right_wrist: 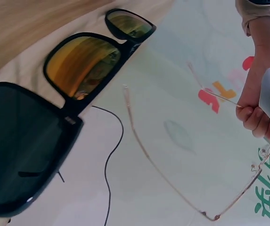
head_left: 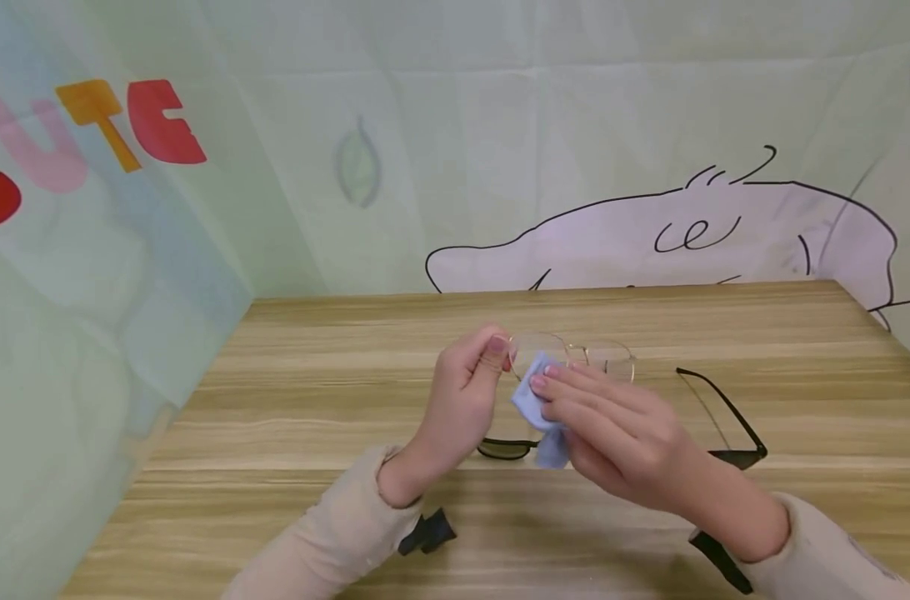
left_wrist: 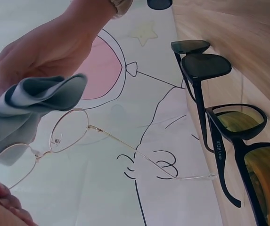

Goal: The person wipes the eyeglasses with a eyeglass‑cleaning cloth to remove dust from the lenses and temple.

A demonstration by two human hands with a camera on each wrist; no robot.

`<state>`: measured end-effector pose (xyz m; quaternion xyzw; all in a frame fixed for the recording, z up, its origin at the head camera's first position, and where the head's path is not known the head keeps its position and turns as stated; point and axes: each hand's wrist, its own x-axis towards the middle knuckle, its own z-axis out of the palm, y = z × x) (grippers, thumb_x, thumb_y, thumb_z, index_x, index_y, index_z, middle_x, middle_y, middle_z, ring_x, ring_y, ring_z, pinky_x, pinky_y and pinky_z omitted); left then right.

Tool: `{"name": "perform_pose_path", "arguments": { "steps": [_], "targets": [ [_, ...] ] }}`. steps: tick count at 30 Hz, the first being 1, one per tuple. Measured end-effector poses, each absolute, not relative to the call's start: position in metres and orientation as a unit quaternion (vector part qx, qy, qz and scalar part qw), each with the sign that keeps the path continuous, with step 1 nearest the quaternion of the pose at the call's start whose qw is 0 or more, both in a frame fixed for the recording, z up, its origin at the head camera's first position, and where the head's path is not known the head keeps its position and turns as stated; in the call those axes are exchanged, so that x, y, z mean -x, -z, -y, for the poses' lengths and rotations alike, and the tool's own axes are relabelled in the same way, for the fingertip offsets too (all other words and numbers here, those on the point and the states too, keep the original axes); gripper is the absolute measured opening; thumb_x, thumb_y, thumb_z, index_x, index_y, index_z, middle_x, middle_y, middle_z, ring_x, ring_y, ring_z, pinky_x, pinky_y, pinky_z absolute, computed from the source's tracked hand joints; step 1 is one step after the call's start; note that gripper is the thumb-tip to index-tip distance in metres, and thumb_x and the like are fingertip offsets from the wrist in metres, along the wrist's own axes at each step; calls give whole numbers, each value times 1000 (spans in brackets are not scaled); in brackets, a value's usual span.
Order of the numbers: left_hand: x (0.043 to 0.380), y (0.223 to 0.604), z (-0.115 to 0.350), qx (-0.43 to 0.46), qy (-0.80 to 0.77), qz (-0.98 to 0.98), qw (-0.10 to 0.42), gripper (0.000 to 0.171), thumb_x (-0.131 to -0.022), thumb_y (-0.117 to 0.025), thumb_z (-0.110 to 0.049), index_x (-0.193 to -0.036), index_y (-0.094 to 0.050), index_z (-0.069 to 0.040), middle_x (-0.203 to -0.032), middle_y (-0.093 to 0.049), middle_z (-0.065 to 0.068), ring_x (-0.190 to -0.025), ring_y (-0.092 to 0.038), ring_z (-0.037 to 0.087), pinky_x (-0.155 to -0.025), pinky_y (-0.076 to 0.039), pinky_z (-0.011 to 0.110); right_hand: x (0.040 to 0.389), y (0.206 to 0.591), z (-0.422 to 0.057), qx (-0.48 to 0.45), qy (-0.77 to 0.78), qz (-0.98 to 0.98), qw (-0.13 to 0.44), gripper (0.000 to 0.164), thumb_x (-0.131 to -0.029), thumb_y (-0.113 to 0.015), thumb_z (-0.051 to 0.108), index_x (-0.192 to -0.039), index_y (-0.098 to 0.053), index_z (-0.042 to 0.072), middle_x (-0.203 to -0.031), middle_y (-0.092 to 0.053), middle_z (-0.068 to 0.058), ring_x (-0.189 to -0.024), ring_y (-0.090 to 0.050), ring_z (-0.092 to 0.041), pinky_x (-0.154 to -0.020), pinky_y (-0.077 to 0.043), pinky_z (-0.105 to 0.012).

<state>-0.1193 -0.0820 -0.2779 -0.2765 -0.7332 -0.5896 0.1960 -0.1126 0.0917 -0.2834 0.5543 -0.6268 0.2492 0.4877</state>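
Note:
My left hand (head_left: 458, 400) pinches the left end of a pair of thin gold-rimmed eyeglasses (head_left: 586, 348), held up above the table. A light blue cloth (head_left: 530, 400) lies over the lens nearest that hand, and my right hand (head_left: 627, 433) holds it there with the fingers laid over the front; the thumb is hidden behind in the head view. In the left wrist view the folded cloth (left_wrist: 28, 110) bunches against one rim, while a gold temple arm (left_wrist: 139, 153) extends unfolded toward the sunglasses.
Black-framed sunglasses (head_left: 506, 450) rest on the wooden table (head_left: 335, 367) below the hands, partly covered by them. Their yellowish and dark lenses (right_wrist: 85, 66) show in the right wrist view. A printed cloth backdrop (head_left: 440, 150) stands behind the table and along its left side.

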Motion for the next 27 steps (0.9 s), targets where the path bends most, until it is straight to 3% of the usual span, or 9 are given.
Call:
{"name": "perform_pose_path", "arguments": {
  "steps": [12, 22, 27],
  "targets": [
    [118, 275, 83, 306, 582, 730, 186, 25, -97, -41, -2, -73, -47, -1, -69, -43, 6, -63, -40, 16, -59, -34, 25, 117, 276, -101, -489, -258, 671, 493, 27, -94, -46, 9, -99, -65, -9, -99, -68, -17, -89, -67, -30, -93, -45, -30],
    [118, 278, 78, 283, 597, 728, 182, 23, -98, -41, -2, -80, -55, 2, -68, -45, 7, -61, -40, 14, -56, -35, 23, 119, 272, -85, -540, -260, 641, 479, 23, -93, -48, 6, -96, -65, -9, -100, -68, -18, -94, -66, -29, -93, -45, -34],
    [118, 278, 80, 270, 605, 726, 183, 25, -99, -39, -4, -77, -49, 1, -69, -45, 7, -63, -41, 13, -59, -36, 24, 117, 276, -87, -562, -255, 630, 472, 21, -93, -50, 8, -92, -65, -6, -98, -68, -18, -93, -66, -28, -94, -44, -35]
  ]
}}
